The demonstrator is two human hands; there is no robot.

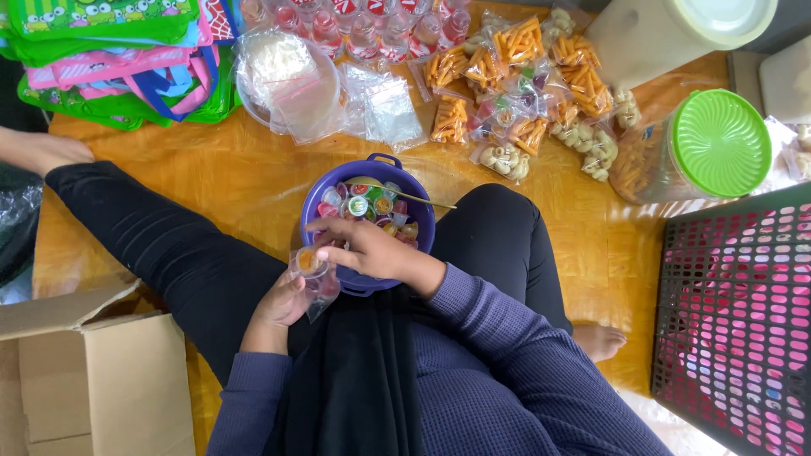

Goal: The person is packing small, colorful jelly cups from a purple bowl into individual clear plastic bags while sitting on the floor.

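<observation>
Orange floor [253,181] carries snack packets at one o'clock. At centre, the left hand [283,300] pinches a small clear bag [314,274] open; the right hand [363,249], fingers closed on a jelly cup, hovers over the purple bowl [317,211]. Best keep the bag's mouth wide and drop cups straight in.

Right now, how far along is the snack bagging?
Done: a pile of filled snack bags lies on the floor. In hand: the left hand holds a small bag open while the right hand drops in jelly cups. Left: more cups in the purple bowl, empty bags.
</observation>
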